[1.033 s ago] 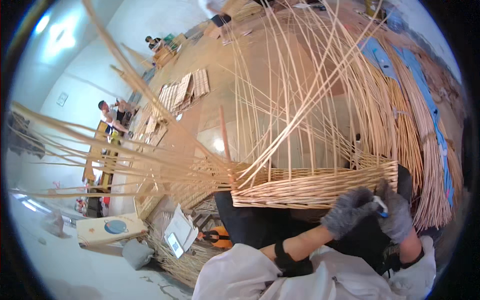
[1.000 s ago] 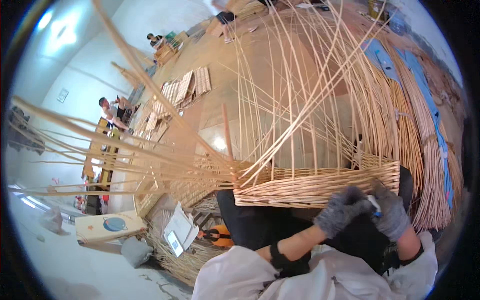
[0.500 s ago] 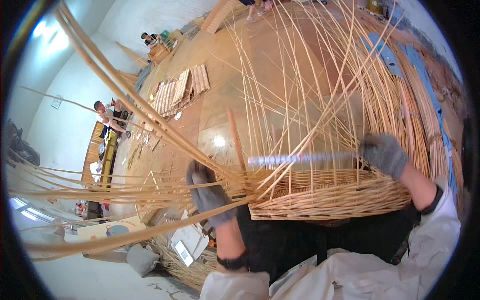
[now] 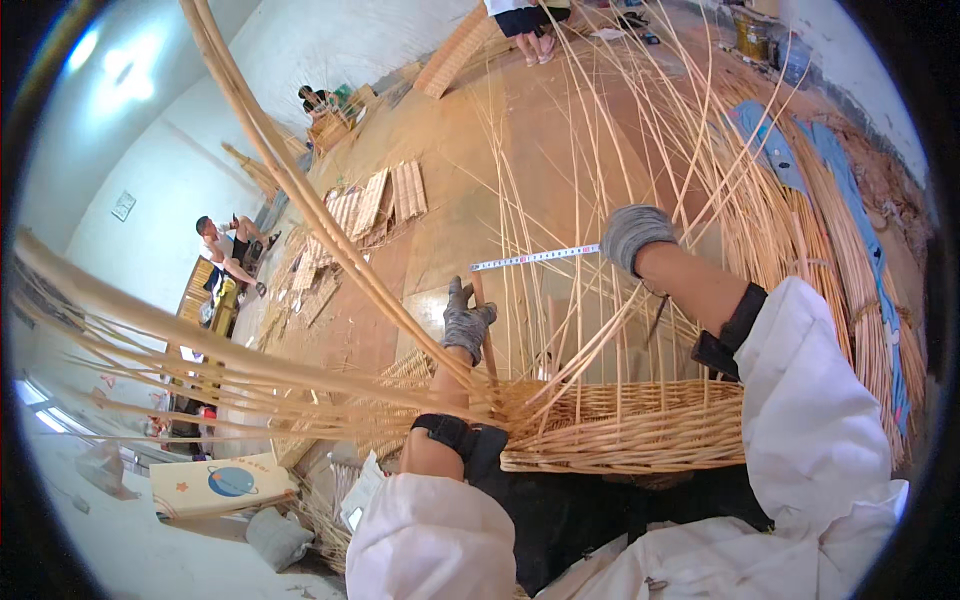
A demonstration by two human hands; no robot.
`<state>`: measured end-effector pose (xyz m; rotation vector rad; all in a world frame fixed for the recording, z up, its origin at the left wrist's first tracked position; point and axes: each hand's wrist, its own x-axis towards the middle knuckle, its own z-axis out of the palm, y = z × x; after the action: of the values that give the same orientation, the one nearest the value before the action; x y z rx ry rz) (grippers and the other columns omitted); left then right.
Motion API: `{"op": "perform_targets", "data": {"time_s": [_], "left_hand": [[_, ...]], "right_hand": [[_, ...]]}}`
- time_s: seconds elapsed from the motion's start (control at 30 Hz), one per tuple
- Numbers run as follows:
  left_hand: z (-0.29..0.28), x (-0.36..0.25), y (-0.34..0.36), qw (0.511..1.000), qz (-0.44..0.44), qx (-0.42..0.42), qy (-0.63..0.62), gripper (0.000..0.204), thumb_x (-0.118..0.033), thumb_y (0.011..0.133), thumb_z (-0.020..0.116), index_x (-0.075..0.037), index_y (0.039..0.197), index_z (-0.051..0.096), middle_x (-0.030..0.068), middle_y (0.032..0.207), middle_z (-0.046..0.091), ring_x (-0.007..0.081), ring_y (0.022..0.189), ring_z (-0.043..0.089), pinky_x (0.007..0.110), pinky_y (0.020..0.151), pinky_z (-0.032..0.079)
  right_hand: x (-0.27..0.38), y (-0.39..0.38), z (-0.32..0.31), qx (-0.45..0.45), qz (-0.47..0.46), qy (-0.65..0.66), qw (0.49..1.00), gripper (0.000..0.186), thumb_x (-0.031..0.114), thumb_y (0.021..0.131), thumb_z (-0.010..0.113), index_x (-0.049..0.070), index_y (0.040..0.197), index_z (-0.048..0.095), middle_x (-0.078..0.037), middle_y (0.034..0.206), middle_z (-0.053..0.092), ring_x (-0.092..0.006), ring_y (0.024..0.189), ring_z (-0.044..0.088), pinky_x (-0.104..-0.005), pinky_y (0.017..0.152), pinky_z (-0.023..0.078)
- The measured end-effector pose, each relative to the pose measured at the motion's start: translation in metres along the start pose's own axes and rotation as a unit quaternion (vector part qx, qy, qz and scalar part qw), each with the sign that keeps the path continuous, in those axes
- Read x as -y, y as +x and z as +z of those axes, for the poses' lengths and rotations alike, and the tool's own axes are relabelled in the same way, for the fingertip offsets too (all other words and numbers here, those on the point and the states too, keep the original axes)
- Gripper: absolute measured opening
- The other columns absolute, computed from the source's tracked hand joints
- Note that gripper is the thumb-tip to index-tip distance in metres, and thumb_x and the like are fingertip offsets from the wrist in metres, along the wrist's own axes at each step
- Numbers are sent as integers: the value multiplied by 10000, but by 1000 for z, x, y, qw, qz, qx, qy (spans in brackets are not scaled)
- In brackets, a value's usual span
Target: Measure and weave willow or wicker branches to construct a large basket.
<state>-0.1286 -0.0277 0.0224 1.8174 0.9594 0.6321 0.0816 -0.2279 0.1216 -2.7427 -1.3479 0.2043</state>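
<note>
Level above the half-woven wicker basket (image 4: 625, 440) runs a white tape measure blade (image 4: 535, 258). At its right end my gloved right hand (image 4: 638, 238) is closed round the tape measure, whose case is hidden in the fist. The blade's left tip is at the top of a brown wooden stake (image 4: 490, 350) that stands at the basket's left corner. Beside that stake is my gloved left hand (image 4: 467, 322), its fingers pointing up and apart, just below the blade's tip. Long willow rods (image 4: 330, 240) fan up and left from the basket, which rests at my lap.
Bundles of rods (image 4: 790, 230) lie along the right wall with blue cloth (image 4: 770, 145). Woven panels (image 4: 375, 205) lie on the floor. One person (image 4: 225, 245) sits at left, others farther back. A printed box (image 4: 225, 485) stands at lower left.
Both hands have moved away from me, up over the basket. The right hand has shifted left with the tape, whose far end now meets the stake's top. The left hand has come to the stake.
</note>
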Motion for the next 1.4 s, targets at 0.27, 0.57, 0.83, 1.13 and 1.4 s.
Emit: {"op": "perform_targets", "data": {"time_s": [0.27, 0.57, 0.83, 1.13, 1.4], "left_hand": [[2, -8, -4, 997, 3, 5, -72, 713, 119, 679, 549, -106, 1305, 292, 105, 1201, 424, 177, 718, 547, 273, 559, 492], [-27, 0, -8, 973, -20, 111, -203, 701, 92, 703, 477, -203, 1308, 284, 87, 946, 522, 87, 565, 472, 221, 475, 419], [-16, 2, 4, 979, -34, 113, -166, 716, 111, 723, 458, -223, 1324, 258, 95, 999, 478, 123, 620, 496, 255, 522, 464], [-14, 0, 3, 971, -39, 118, -204, 721, 154, 734, 421, -222, 1325, 253, 101, 985, 472, 111, 576, 475, 242, 485, 451], [-4, -10, 0, 982, -74, 106, -136, 671, 119, 737, 458, -187, 1306, 276, 105, 962, 445, 153, 505, 479, 266, 404, 416]], "right_hand": [[12, -13, -15, -9, 42, 31, 999, 237, 259, 752, 553, 86, 882, 650, -127, 900, 624, -279, 832, 609, -406, 655, 486], [-236, -63, -90, 36, 3, -119, 992, 252, 302, 684, 558, 117, 817, 664, -143, 756, 623, -269, 691, 593, -382, 628, 454], [-314, -121, -42, -21, 129, 40, 991, 251, 306, 695, 586, 119, 846, 661, -102, 765, 632, -246, 692, 599, -333, 648, 454], [-326, -121, -30, -73, 107, 52, 990, 232, 279, 692, 607, 103, 836, 650, -103, 739, 624, -248, 655, 585, -332, 612, 451], [-331, -129, -45, -60, 134, -38, 988, 248, 326, 691, 591, 131, 828, 660, -101, 739, 623, -290, 696, 587, -360, 648, 458]]}}
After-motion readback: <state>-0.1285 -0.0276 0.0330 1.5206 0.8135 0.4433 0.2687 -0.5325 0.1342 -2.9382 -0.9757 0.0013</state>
